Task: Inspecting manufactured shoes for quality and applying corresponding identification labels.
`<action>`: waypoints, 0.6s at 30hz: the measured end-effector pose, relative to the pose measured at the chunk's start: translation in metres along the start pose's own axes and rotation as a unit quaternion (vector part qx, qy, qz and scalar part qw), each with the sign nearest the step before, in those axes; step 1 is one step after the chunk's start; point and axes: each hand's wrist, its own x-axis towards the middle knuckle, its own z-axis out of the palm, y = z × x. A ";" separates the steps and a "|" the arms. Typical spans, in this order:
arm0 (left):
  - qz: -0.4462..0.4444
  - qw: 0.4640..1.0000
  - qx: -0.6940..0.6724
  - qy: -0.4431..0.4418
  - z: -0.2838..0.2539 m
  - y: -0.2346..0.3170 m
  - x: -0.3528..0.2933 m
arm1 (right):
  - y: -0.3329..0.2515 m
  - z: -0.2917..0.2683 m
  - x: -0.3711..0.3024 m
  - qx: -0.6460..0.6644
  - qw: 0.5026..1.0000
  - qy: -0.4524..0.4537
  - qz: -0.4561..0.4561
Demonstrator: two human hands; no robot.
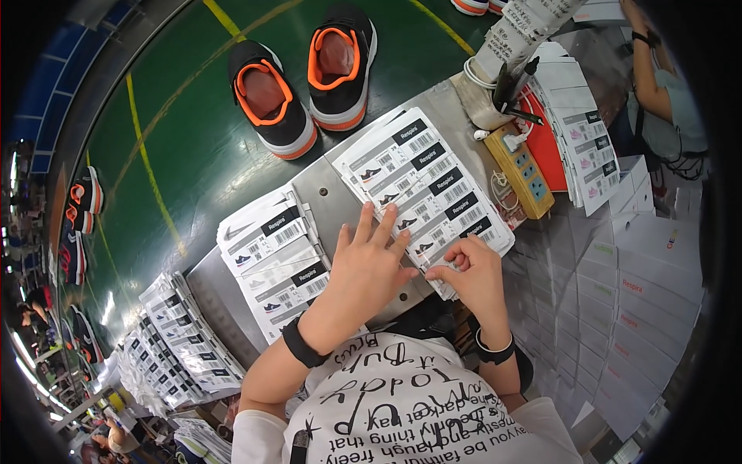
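A stack of white shoe-label sheets (448,184) lies on the grey metal ledge in front of me, each label bearing a small shoe picture, a barcode and a black box. My left hand (363,259) rests spread on its left near part, fingertips on the top sheet. At the near end of the same stack is my right hand (473,271), its fingers curled in and its thumb pointing left by the sheet's edge. Whether a label corner is between them is too small to tell. A second stack of label sheets (270,247) lies left of my left hand.
Two black shoes with orange lining (338,66) stand on the green conveyor belt (185,139). To the right are a yellow power strip (522,170), a pen holder (483,100), more label sheets (583,127) and stacked white boxes (649,301). Another person's arm (649,77) shows at far right.
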 end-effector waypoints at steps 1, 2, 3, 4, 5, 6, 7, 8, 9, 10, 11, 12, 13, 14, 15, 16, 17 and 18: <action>0.000 1.000 -0.001 0.008 0.000 0.000 0.001 | 0.000 0.000 0.000 0.000 1.000 0.000 0.000; -0.001 1.000 -0.001 0.016 0.000 0.000 0.001 | 0.000 0.000 0.000 0.003 1.000 0.000 0.002; -0.001 1.000 -0.001 0.016 0.002 0.000 0.001 | 0.000 0.001 0.000 0.007 1.000 -0.001 0.003; -0.001 1.000 0.003 0.020 0.004 -0.001 0.002 | -0.001 0.000 -0.001 0.007 1.000 -0.001 0.003; -0.001 1.000 0.006 0.024 0.006 -0.001 0.002 | -0.001 0.000 -0.001 0.011 1.000 -0.006 0.006; -0.002 1.000 0.006 0.024 0.007 -0.001 0.002 | -0.002 -0.002 -0.001 0.016 1.000 -0.010 0.008; 0.000 1.000 0.006 0.029 0.007 -0.002 0.002 | -0.002 -0.003 -0.002 0.016 1.000 -0.011 0.008; 0.002 0.999 0.006 0.034 0.007 -0.002 0.002 | -0.003 -0.005 -0.004 0.039 0.999 -0.010 0.026; 0.002 0.999 0.006 0.034 0.007 -0.002 0.002 | -0.002 -0.006 -0.006 0.062 0.997 -0.009 0.044; 0.001 0.999 0.002 0.033 0.007 -0.002 0.002 | 0.003 -0.011 -0.007 0.061 0.997 -0.009 0.044; 0.002 0.999 -0.003 0.032 0.006 -0.001 0.003 | 0.011 -0.020 -0.009 0.123 0.989 0.021 0.075; 0.000 0.999 -0.002 0.034 0.006 -0.002 0.002 | 0.020 -0.029 -0.009 0.186 0.976 0.049 0.102; 0.000 0.999 -0.003 0.033 0.007 -0.002 0.002 | 0.026 -0.044 -0.009 0.219 0.967 0.097 0.086; 0.005 0.999 -0.007 0.031 0.009 -0.002 0.003 | 0.032 -0.063 -0.011 0.247 0.955 0.150 0.072; 0.006 0.999 -0.007 0.032 0.008 -0.002 0.002 | 0.037 -0.083 -0.014 0.291 0.929 0.215 0.075; 0.001 1.000 -0.015 0.028 0.009 -0.002 0.002 | 0.040 -0.099 -0.017 0.332 0.898 0.279 0.077; -0.005 0.999 -0.024 0.024 0.010 -0.002 0.003 | 0.039 -0.109 -0.020 0.330 0.898 0.280 0.075; -0.003 0.999 -0.025 0.027 0.007 -0.001 0.002 | 0.036 -0.117 -0.022 0.359 0.864 0.350 0.038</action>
